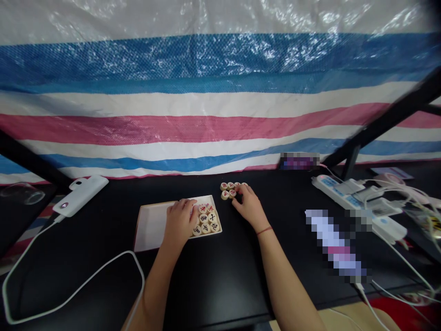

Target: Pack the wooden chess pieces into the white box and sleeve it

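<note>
Round cream Chinese chess pieces [205, 218] with red or black characters lie in rows in a shallow white box [219, 225]. My left hand [182, 218] rests over the middle of this box, fingers apart on or just above the pieces, hiding some of them. To the right of the box, several red-marked Chinese chess pieces [224, 186] sit in two short rows on the black table. My right hand [250, 207] is there, thumb and forefinger around the end piece [232, 193] of the nearer row. Its other fingers partly cover the farther row.
The box's left part [151, 223] shows a bare pale surface. A white power bank [81, 195] with a looping cable lies left. On the right are a power strip [358, 204] with plugs and cables, and a blurred-out phone-like object [334, 243]. Striped sheeting [206, 128] hangs behind.
</note>
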Tool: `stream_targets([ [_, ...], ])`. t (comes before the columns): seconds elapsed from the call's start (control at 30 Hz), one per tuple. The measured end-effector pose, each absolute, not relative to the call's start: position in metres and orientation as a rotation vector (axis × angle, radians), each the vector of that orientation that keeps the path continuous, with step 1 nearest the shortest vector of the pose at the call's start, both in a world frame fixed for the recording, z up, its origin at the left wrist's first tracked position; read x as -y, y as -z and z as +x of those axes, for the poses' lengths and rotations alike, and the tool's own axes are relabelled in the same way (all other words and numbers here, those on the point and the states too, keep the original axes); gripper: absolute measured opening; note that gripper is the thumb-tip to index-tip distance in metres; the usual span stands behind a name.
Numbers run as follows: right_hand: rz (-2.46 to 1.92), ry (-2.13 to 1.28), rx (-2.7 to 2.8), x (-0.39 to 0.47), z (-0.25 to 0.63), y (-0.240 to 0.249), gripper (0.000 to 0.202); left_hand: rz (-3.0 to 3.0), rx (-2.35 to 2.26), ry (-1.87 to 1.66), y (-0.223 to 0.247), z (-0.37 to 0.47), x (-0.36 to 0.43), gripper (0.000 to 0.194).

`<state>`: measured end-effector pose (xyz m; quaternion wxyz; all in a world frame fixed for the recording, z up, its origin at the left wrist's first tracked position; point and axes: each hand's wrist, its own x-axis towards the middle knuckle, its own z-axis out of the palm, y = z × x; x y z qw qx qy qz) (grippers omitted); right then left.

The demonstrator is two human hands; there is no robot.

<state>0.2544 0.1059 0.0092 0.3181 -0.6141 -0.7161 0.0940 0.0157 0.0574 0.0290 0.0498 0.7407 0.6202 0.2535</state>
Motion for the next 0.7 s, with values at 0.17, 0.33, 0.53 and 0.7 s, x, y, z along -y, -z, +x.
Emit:
stream_targets([
  [0.17,-1.364,-0.321,1.971,-0.091,0.223,-0.026,0.018,2.328,-1.855,-0.700,-0.024,0.022,-0.054,0.022],
  [0.33,-1.233,-0.434,2.106,-0.083,0.203,-0.026,0.023,2.343,-1.790,-0.641,-0.018,0.030,-0.050,0.025],
  [0.53,-1.274,-0.497,2.147,-0.085,0.206,-0.023,0.022,2.323,-1.784,-0.651,-0.017,0.033,-0.050,0.027],
  [0.7,-1.294,-0.485,2.144,-0.085,0.203,-0.022,0.022,2.325,-1.761,-0.685,-0.018,0.031,-0.052,0.029],
])
